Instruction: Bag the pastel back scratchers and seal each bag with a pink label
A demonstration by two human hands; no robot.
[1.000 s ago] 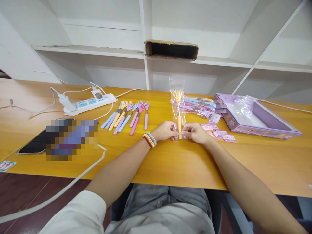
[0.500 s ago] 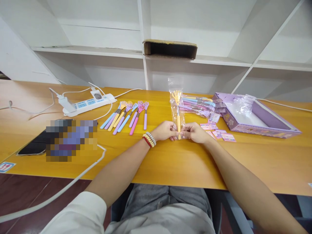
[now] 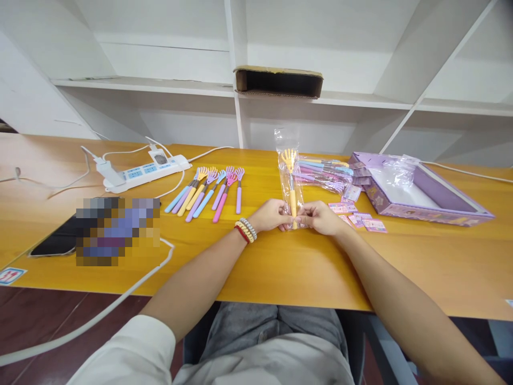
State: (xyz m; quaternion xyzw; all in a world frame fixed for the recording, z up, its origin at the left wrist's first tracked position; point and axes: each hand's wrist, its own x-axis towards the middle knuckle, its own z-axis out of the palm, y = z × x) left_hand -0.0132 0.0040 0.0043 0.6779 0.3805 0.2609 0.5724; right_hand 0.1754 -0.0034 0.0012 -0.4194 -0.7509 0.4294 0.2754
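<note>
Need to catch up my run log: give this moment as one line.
left hand: holding bag; right hand: holding bag; scratcher: yellow, in bag; purple box: right of hands

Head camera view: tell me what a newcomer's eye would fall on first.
First, the yellow hand-shaped scratcher inside a clear plastic bag at the centre, with the left hand and right hand pinching the bag's lower end. Then the fanned row of pink, purple, blue and yellow hand-shaped scratchers to the left, and the open purple printed box on the right.
</note>
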